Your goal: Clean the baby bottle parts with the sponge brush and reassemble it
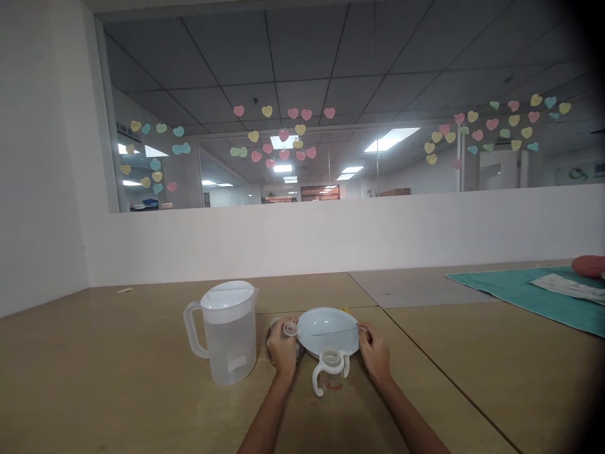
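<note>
My left hand [283,354] is closed on a small clear round piece with a ring-like rim [290,329], at the left edge of a pale blue bowl [312,318]. My right hand [377,354] pinches one end of a thin straight rod [334,333], which reaches leftward over the bowl. Between my forearms stands a small clear bottle [333,380] with white curved handles [317,378] and red marks; its mouth is uncovered. A dark-looking round dish [270,343] is partly hidden behind my left hand.
A lidded translucent pitcher [231,340] stands left of my left hand. Something small and yellow [345,309] shows behind the bowl. At the far right lie a teal cloth [501,285], a white patterned cloth [570,287] and a red object [588,266]. A windowed wall [331,236] borders the table.
</note>
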`<state>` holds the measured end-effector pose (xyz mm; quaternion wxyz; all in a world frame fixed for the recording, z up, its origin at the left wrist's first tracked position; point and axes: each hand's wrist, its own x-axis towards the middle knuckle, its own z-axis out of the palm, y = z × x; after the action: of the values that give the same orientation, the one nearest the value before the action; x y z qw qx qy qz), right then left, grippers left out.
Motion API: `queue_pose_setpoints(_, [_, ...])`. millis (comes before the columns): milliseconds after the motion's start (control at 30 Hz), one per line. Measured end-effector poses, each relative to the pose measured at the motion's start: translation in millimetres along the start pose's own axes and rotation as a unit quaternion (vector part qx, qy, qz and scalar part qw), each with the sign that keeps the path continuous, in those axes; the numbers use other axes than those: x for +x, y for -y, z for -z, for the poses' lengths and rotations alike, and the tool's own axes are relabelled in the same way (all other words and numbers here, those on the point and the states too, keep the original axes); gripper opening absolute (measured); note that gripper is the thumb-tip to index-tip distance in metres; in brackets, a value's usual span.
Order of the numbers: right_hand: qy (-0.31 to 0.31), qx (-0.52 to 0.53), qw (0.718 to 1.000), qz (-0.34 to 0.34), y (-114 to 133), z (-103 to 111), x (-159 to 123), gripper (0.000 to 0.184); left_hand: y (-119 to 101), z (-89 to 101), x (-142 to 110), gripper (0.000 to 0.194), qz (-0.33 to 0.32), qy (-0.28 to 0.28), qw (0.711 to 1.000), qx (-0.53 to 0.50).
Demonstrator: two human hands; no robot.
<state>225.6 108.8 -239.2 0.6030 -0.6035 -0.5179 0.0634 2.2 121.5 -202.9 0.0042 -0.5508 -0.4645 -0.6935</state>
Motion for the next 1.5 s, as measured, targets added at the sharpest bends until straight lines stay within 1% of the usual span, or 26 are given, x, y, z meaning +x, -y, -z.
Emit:
queue_pose_setpoints(100, [-0.018,0.005,1.0,-0.011,-2.0,-1.3,3.7,0.047,-0.9,-7.8,-4.0,0.018,-0.001,0.054,0.999,0.005])
queue_pose_setpoints(233, [0.006,0.004,0.999,-0.052,-5.4,-3.6,9.6,0.048,0.8,-11.3,-12.0,0.02,-0.034,0.098,0.994,-0.017])
queue_pose_setpoints(333, [0.017,0.027,0.998,-0.062,-6.6,-3.6,12.3,0.048,0.3,-8.5,-19.2,0.023,-0.058,0.146,0.987,0.006])
queue_pose_setpoints(467, [-0.003,0.041,0.997,-0.062,-5.7,-1.9,13.4,0.045,-3.9,-4.0,-28.0,0.031,-0.094,0.209,0.971,0.071])
queue_pose_setpoints(567, [-0.03,0.051,0.997,-0.047,-4.2,-0.2,13.1,0.042,-7.2,-3.1,-31.7,0.038,-0.123,0.229,0.962,0.086])
queue_pose_setpoints(700, [-0.048,0.073,0.996,-0.013,-1.0,4.0,12.0,0.042,-10.7,-1.8,-34.0,0.031,-0.146,0.239,0.956,0.093])
queue_pose_setpoints(800, [-0.038,0.117,0.992,-0.002,5.5,5.8,12.9,0.041,-13.3,0.3,-35.3,0.024,-0.163,0.239,0.953,0.094])
queue_pose_setpoints(900, [-0.017,0.173,0.985,0.005,19.9,2.0,17.7,0.04,-14.4,0.8,-36.2,0.023,-0.176,0.232,0.952,0.099])
queue_pose_setpoints(967, [0.016,0.208,0.978,0.01,34.2,-4.4,22.5,0.041,-13.5,-0.5,-36.6,0.023,-0.179,0.227,0.952,0.102])
queue_pose_setpoints(1000, [0.044,0.222,0.974,0.012,41.8,-8.9,24.9,0.042,-12.6,-1.5,-36.7,0.024,-0.18,0.225,0.952,0.104])
queue_pose_setpoints(1033, [0.075,0.228,0.971,0.013,49.2,-14.1,27.1,0.042,-11.5,-2.6,-36.7,0.025,-0.178,0.223,0.953,0.106])
queue_pose_setpoints(1100, [0.172,0.225,0.958,0.034,61.0,-26.3,30.4,0.044,-8.8,-4.5,-36.7,0.028,-0.167,0.217,0.955,0.111])
queue_pose_setpoints(1133, [0.195,0.226,0.953,0.04,64.8,-32.6,31.6,0.045,-7.4,-5.2,-36.5,0.029,-0.158,0.214,0.957,0.112])
queue_pose_setpoints(1200, [0.216,0.23,0.948,0.04,69.0,-42.4,33.3,0.05,-4.9,-6.0,-35.7,0.03,-0.139,0.208,0.961,0.115])
queue_pose_setpoints(1267, [0.212,0.24,0.947,0.03,71.9,-44.6,34.6,0.057,-3.0,-6.4,-34.3,0.03,-0.129,0.202,0.963,0.122])
queue_pose_setpoints(1333, [0.178,0.264,0.948,0.02,78.3,-35.8,35.5,0.064,-1.9,-6.8,-33.0,0.03,-0.13,0.201,0.963,0.125])
queue_pose_setpoints(1400, [0.126,0.293,0.948,0.019,90.5,-17.8,34.8,0.069,-1.0,-7.6,-32.4,0.031,-0.137,0.199,0.963,0.123])
queue_pose_setpoints(1500, [0.097,0.317,0.943,0.039,115.0,12.2,29.9,0.07,1.0,-9.4,-33.1,0.032,-0.138,0.188,0.965,0.123])
